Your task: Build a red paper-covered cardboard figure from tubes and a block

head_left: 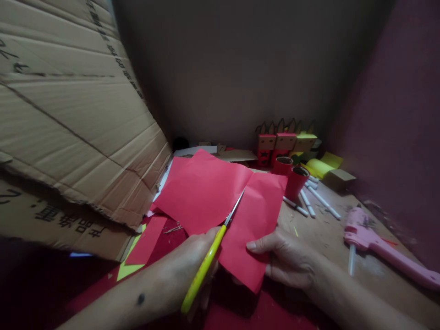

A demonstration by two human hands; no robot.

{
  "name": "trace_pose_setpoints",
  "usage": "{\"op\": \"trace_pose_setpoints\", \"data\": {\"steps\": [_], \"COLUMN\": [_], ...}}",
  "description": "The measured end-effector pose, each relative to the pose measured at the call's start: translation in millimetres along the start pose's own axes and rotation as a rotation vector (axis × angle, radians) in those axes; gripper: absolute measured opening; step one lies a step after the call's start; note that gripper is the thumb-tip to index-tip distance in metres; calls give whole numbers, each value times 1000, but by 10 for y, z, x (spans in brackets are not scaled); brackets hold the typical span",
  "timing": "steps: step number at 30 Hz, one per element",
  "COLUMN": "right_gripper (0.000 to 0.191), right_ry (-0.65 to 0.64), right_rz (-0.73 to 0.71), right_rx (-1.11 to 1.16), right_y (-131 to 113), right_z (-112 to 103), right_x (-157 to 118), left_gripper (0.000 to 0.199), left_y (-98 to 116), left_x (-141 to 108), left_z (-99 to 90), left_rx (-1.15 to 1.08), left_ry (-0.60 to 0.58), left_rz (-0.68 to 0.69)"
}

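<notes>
A large sheet of red paper [206, 192] is cut partway, with a strip [256, 224] at its right side. Yellow-handled scissors [206, 266] have their blades in the cut between the two parts, tips pointing up and away. My left hand [197, 256] is closed around the scissors' handles; some of its fingers are hidden behind them. My right hand [288, 259] pinches the red strip near its lower right edge, thumb on top and fingers beneath.
Cardboard [79, 114] leans at the left. A pink glue gun [360, 229] lies on the right. Behind it are white sticks [321, 201], red tubes [296, 181], yellow paper [321, 167] and several small box-headed figures [277, 142]. Red scraps [146, 240] lie left.
</notes>
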State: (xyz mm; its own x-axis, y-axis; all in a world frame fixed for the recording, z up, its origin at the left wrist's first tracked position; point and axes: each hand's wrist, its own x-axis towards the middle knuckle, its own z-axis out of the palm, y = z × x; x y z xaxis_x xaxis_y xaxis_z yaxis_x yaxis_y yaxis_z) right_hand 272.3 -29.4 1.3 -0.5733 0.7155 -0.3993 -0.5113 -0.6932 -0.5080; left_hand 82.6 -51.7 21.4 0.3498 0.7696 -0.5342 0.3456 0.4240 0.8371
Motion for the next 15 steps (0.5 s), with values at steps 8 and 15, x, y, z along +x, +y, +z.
{"op": "trace_pose_setpoints", "data": {"steps": [8, 15], "right_gripper": [47, 48], "right_ry": [-9, -53], "right_rz": [-2, 6], "right_rx": [-25, -56], "right_y": [6, 1], "right_z": [10, -37], "right_x": [1, 14], "left_gripper": [36, 35], "left_y": [-18, -30], "left_x": [-34, -56], "left_z": [-22, -54], "left_rx": [30, 49], "left_ry": [-22, -13], "left_rz": [58, 106]}}
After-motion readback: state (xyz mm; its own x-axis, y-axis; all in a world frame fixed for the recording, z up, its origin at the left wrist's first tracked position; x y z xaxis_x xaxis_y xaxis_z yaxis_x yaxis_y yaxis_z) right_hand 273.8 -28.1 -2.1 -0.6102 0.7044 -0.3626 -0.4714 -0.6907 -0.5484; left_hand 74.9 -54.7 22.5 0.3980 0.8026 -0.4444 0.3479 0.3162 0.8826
